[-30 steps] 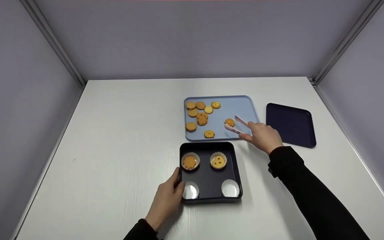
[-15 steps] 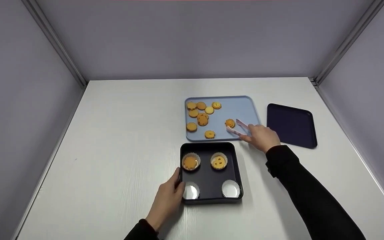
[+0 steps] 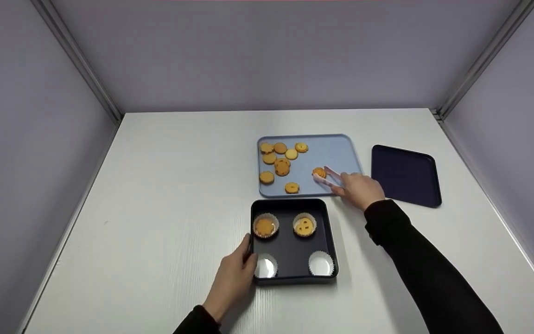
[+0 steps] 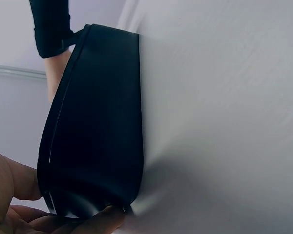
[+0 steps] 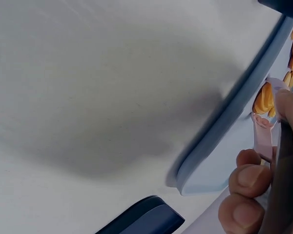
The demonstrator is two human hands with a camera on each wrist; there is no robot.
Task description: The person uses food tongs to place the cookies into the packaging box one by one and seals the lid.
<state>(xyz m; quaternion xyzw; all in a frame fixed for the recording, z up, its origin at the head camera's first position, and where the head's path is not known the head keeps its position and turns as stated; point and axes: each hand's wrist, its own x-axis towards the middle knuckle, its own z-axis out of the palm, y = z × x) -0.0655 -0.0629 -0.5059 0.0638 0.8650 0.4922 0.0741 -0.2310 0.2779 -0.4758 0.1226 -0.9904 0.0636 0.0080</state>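
My right hand (image 3: 362, 189) holds a pair of pale pink tongs (image 3: 323, 180) over the light blue tray (image 3: 336, 144). The tong tips stand on either side of a swirled cookie (image 3: 319, 173); in the right wrist view they sit close by the cookie (image 5: 264, 100), and I cannot tell whether both touch it. With my left hand (image 3: 232, 273) I grip the left wall of a square dark baking pan (image 3: 290, 255), thumb at the rim and fingers outside. Paper cups stand in the pan's corners: two hold cookies (image 3: 264, 227) (image 3: 304, 226), while the front left cup (image 3: 266, 266) and front right cup (image 3: 321, 264) are bare.
Several other cookies (image 3: 282, 167) lie on the left part of the blue tray. A flat dark navy tray (image 3: 406, 176) lies to its right. All stand on a white table (image 3: 179, 185), with grey panels (image 3: 267, 55) at the back and sides.
My right hand has shifted slightly left and the tong tips have come in around the swirled cookie, with a narrower gap. My left hand keeps its grip on the pan.
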